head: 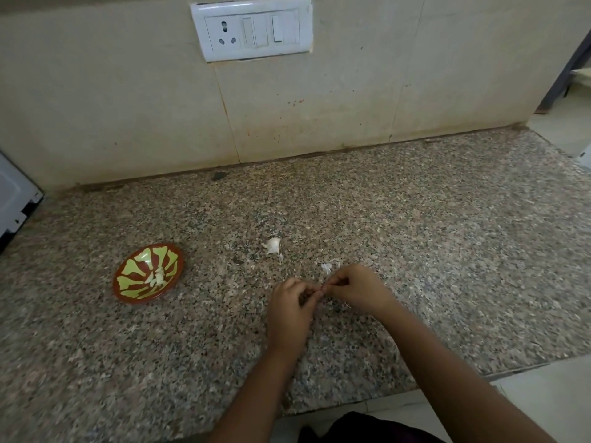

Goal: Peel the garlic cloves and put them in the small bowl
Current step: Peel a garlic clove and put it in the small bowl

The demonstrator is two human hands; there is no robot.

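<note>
A small red and yellow-green bowl (145,272) sits on the granite counter at the left, with a few peeled garlic cloves (157,276) inside it. My left hand (292,303) and my right hand (353,286) meet over the counter's middle, fingers curled and pinching a small garlic clove between their tips; the clove is mostly hidden. An unpeeled piece of garlic (272,245) lies beyond my hands. A scrap of white garlic skin (327,267) lies just above my right hand.
The speckled granite counter (415,235) ends at a tiled wall with a white switch and socket plate (251,27). A white appliance corner (14,199) stands at the far left. The counter's front edge runs below my forearms.
</note>
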